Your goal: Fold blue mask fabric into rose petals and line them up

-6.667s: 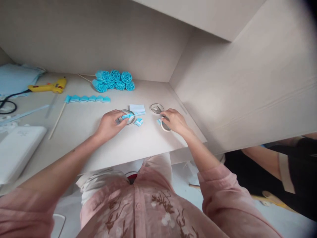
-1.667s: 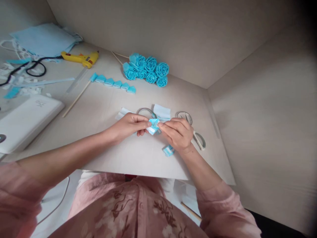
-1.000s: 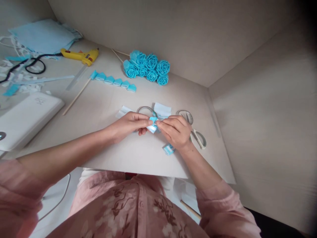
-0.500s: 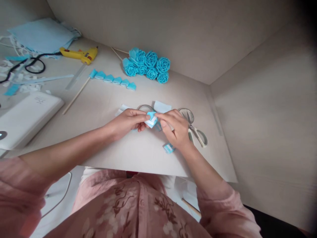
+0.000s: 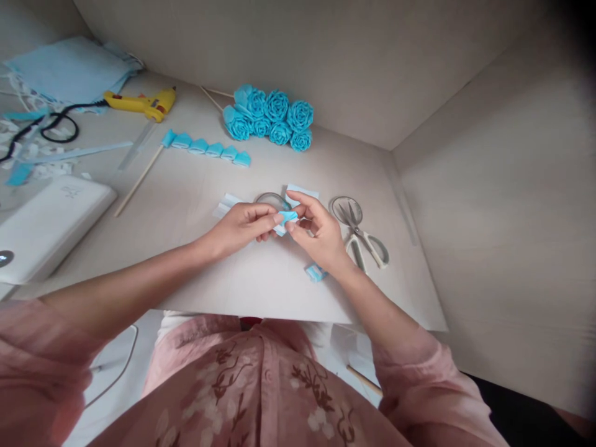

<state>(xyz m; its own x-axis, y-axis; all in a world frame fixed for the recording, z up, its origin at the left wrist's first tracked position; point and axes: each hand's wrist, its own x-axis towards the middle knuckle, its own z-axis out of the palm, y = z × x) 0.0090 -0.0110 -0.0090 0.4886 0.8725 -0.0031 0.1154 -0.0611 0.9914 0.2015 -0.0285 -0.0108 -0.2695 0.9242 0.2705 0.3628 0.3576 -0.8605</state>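
Observation:
Between my two hands, above the middle of the table, is a small folded piece of blue and white fabric. My left hand pinches its left side between thumb and fingers. On its right side, my right hand grips the edge with thumb and fingers, the index finger stretched out above. Behind the hands lie a roll of tape, partly hidden, and pale cut pieces of fabric. Beside my right wrist rests another small folded blue piece. Scissors lie to the right, their blades over a second ring-shaped roll.
Several blue fabric roses on sticks lie at the back. A wooden stick carries a row of folded blue petals. To the left are a yellow glue gun, stacked blue fabric sheets, scraps and a white power bank.
My right hand has shifted its grip on the fabric piece and its index finger has lifted. The piece now looks folded over further, with less white showing. The view has shifted slightly.

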